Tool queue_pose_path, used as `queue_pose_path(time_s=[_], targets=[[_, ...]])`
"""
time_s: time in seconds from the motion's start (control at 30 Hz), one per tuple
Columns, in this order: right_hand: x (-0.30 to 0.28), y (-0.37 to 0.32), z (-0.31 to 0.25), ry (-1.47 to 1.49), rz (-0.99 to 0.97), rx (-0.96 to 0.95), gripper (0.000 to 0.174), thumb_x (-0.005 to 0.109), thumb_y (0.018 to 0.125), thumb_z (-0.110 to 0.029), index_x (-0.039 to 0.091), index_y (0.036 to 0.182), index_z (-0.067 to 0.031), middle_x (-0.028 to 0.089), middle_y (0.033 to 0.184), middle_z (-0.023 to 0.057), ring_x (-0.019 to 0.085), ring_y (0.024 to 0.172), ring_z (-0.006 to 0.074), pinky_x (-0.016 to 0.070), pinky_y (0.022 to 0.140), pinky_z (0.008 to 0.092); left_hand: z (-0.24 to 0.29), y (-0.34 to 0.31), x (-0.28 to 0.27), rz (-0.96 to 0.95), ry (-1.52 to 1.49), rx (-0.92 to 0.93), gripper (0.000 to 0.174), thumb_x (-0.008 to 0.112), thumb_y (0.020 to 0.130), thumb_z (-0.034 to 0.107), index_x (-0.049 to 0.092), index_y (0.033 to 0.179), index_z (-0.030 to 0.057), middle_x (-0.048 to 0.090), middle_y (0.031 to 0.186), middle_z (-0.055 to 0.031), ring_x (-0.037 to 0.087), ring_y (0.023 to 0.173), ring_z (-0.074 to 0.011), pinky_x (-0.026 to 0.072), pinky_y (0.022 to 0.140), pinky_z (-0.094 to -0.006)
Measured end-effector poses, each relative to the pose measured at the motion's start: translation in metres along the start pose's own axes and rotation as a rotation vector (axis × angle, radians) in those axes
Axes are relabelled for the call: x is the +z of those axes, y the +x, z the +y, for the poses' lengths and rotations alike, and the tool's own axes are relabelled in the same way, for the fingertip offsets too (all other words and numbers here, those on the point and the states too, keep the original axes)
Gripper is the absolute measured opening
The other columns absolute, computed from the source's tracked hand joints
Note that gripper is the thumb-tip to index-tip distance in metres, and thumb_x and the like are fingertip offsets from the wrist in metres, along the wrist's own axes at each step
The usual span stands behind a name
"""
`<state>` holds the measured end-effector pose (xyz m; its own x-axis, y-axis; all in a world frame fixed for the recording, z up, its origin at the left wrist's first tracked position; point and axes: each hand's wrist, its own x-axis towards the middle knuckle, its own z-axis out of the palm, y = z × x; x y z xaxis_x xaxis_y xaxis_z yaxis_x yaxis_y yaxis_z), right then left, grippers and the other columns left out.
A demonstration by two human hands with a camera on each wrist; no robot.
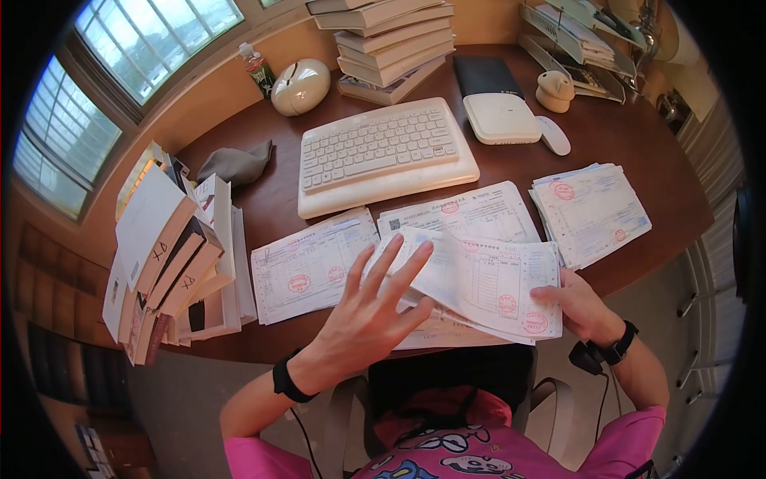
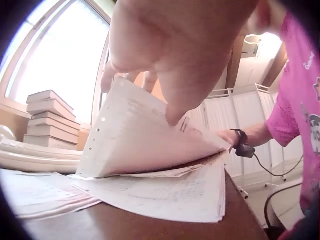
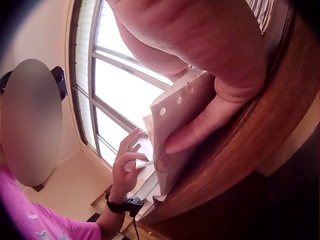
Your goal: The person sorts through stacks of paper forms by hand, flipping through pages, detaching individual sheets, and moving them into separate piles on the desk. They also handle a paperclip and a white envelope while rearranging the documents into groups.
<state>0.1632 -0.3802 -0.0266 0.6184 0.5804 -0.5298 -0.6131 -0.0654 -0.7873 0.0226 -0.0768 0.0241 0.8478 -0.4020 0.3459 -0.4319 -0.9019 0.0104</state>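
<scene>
My right hand (image 1: 589,305) grips the right edge of a few stamped paper forms (image 1: 511,279), thumb on top. In the right wrist view the punched holes along that edge show beside the thumb. My left hand (image 1: 363,307) is over the left part of these forms, its fingers spread and fairly straight. From the left wrist, the raised sheet (image 2: 135,132) stands tilted up, with fingertips behind its upper edge and the thumb in front near a paper clip (image 2: 184,124). Other forms (image 1: 451,335) lie beneath on the table.
Stamped paper piles lie left (image 1: 307,275), behind (image 1: 495,207) and right (image 1: 594,211) of the held forms. A white keyboard (image 1: 375,152) sits farther back. Books (image 1: 171,255) stand at the left; another book stack (image 1: 391,48) is at the back. A mouse (image 1: 554,136) lies right of a white box (image 1: 501,120).
</scene>
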Motion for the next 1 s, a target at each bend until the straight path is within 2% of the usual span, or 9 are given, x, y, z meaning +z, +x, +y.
queue_pose_path(time_s=[0.2,0.37,0.53,0.67,0.77,0.83,0.9,0.93,1.0], targets=[[0.001,0.0,0.002,-0.011,0.008,-0.035,0.051,0.06,0.086,0.004,0.048,0.135,0.0068,0.062,0.129,0.0158,0.064,0.113,0.0233,0.0522,0.098,0.037,-0.015,-0.029,-0.02,0.068,0.13,0.096,0.022,0.074,0.078,0.012,0.068,0.098,0.0186,0.052,0.142,-0.0058,0.048,0.131,-0.0315,0.0353,0.109,-0.0562],[-0.003,0.002,0.003,-0.028,-0.003,-0.033,0.051,0.057,0.086,0.005,0.045,0.136,0.0076,0.06,0.13,0.0167,0.062,0.116,0.0239,0.0499,0.1,0.0372,-0.029,-0.052,-0.031,-0.072,0.153,0.14,0.018,0.069,0.086,0.018,0.064,0.102,0.0146,0.065,0.124,-0.0033,0.064,0.107,-0.0184,0.0489,0.097,-0.0381],[-0.003,0.004,0.004,-0.021,0.016,-0.026,0.051,0.057,0.086,0.006,0.045,0.136,0.0076,0.06,0.13,0.0169,0.062,0.115,0.0241,0.0502,0.1,0.0373,-0.028,-0.064,-0.008,-0.144,0.061,0.178,0.025,0.068,0.085,0.019,0.066,0.11,0.0159,0.065,0.121,-0.0031,0.064,0.104,-0.0177,0.0504,0.09,-0.0347],[0.001,0.002,0.001,-0.014,0.025,-0.028,0.054,0.057,0.084,0.007,0.044,0.136,0.0076,0.06,0.13,0.0167,0.062,0.115,0.0239,0.0502,0.1,0.0373,-0.023,-0.063,-0.007,-0.047,-0.045,0.241,0.023,0.068,0.085,0.019,0.068,0.108,0.0148,0.068,0.117,-0.0019,0.066,0.1,-0.0162,0.0532,0.081,-0.0305],[-0.006,0.004,0.008,-0.021,0.024,-0.056,0.055,0.057,0.083,0.008,0.044,0.137,0.0077,0.06,0.13,0.0168,0.062,0.115,0.024,0.05,0.1,0.0369,-0.038,-0.067,-0.038,0.039,-0.155,0.016,0.022,0.071,0.083,0.014,0.073,0.105,0.0141,0.074,0.102,-0.0029,0.07,0.086,-0.0158,0.0543,0.077,-0.0302],[-0.001,0.002,0.005,-0.013,0.024,-0.065,0.056,0.057,0.083,0.008,0.044,0.137,0.0079,0.06,0.13,0.0169,0.062,0.115,0.0242,0.0499,0.1,0.0366,-0.054,-0.079,-0.06,0.157,-0.156,-0.251,0.019,0.074,0.082,0.01,0.076,0.101,0.0121,0.075,0.091,-0.0058,0.071,0.075,-0.0196,0.0547,0.069,-0.0297],[0.0,0.001,0.006,-0.007,0.024,-0.07,0.056,0.057,0.082,0.008,0.044,0.137,0.008,0.06,0.13,0.0169,0.062,0.115,0.0243,0.0498,0.1,0.0363,-0.068,-0.093,-0.072,0.298,-0.027,-0.546,0.011,0.076,0.083,0.009,0.076,0.093,0.0053,0.074,0.08,-0.0077,0.069,0.065,-0.0161,0.0522,0.061,-0.0267],[-0.002,0.003,0.007,-0.003,0.035,-0.069,0.057,0.058,0.082,0.008,0.044,0.136,0.0081,0.06,0.129,0.017,0.062,0.115,0.0244,0.0498,0.1,0.0362,-0.072,-0.093,-0.075,0.3,-0.013,-0.553,0.011,0.076,0.083,0.009,0.076,0.093,0.0053,0.074,0.08,-0.0077,0.069,0.065,-0.0161,0.0522,0.061,-0.0267],[-0.003,0.005,0.007,-0.002,0.024,-0.075,0.057,0.058,0.081,0.008,0.044,0.136,0.0082,0.06,0.129,0.0171,0.062,0.115,0.0245,0.0499,0.1,0.0361,-0.082,-0.09,-0.082,0.385,-0.299,-0.908,0.012,0.076,0.086,0.011,0.074,0.089,-0.0012,0.073,0.074,-0.0069,0.064,0.063,-0.0084,0.0483,0.057,-0.0235]])
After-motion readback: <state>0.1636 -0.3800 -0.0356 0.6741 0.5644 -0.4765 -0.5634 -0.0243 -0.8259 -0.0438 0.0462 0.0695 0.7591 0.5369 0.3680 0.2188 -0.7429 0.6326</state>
